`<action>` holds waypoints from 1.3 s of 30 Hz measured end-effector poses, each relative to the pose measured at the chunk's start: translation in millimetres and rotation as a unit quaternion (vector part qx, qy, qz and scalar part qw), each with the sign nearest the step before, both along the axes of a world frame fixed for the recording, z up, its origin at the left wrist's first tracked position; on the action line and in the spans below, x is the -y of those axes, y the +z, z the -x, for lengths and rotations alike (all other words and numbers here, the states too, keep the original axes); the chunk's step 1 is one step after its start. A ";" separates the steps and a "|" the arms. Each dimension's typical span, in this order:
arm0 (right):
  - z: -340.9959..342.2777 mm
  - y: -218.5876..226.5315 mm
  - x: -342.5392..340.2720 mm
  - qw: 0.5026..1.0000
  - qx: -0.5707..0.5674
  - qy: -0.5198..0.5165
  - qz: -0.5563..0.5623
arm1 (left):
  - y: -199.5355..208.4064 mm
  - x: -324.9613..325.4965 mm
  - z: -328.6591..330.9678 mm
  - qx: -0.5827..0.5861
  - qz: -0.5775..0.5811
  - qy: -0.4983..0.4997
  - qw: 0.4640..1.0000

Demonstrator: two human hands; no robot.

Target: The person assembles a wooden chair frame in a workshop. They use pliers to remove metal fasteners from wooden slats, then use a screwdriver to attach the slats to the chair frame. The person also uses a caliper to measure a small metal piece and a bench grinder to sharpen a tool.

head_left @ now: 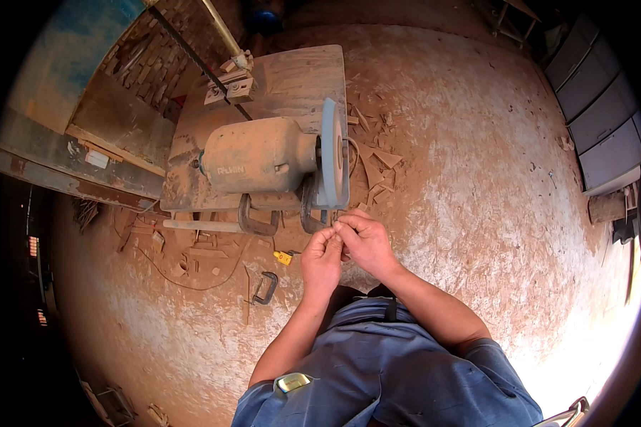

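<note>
My left hand [320,262] and my right hand [367,245] meet in front of my body, both closed with thumbs and fingertips pinched together. Something small and thin seems to stand up between the fingertips, too small to name. Just beyond them is a blue-rimmed grinding wheel [328,160] on a dusty bench grinder [253,156]. The fingertips are close to the wheel's lower edge; whether anything touches it I cannot tell. Two C-clamps, a left one [243,217] and a right one [308,213], grip the edge of the dusty saw table [299,78] under the grinder.
Behind the grinder, a bandsaw blade [192,57] runs down to the table. On the floor lie a loose C-clamp [266,288], a small yellow object [283,257], a cord [185,286] and wood scraps [381,160]. Grey cabinets [598,107] stand far right.
</note>
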State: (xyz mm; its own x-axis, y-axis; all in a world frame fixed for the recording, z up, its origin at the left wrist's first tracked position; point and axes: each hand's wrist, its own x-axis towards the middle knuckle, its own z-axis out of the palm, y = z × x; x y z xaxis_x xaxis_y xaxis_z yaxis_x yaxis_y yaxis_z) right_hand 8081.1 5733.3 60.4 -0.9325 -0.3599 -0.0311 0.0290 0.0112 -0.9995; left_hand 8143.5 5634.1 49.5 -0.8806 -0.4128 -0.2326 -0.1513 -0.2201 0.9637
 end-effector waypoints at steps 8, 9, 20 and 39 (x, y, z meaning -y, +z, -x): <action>1.0 11.9 2.1 0.999 0.045 0.003 0.009 | -0.3 0.3 2.6 0.000 -0.004 0.008 1.000; 1.0 13.0 2.4 0.999 0.053 0.005 0.007 | -0.4 0.8 2.2 -0.001 -0.007 0.007 1.000; 1.7 8.4 5.3 0.999 0.037 0.001 0.017 | 0.9 0.8 2.8 -0.002 -0.006 0.011 1.000; 2.5 10.6 7.3 0.998 0.056 0.005 0.023 | 2.0 2.8 3.1 0.008 -0.025 0.011 1.000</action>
